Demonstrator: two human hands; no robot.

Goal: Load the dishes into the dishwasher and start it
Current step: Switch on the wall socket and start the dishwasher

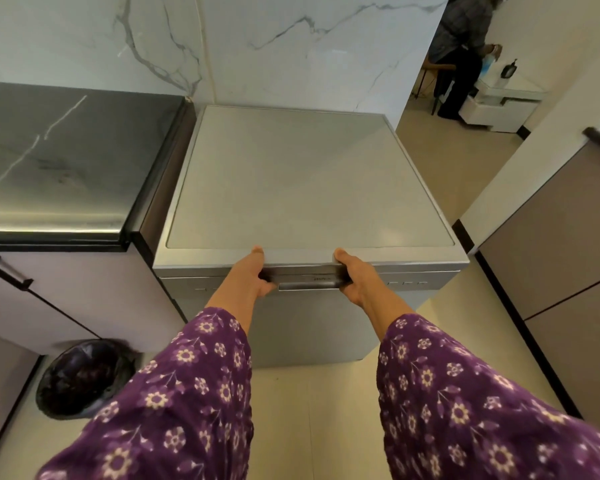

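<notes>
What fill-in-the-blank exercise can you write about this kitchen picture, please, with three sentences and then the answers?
1. The left hand and the right hand both grip the handle of the ____.
2. Its door is ____ (open or closed).
3. On the floor, to the left of the appliance, stands a round dark ____.

Missing words: dishwasher; closed; bin.
</notes>
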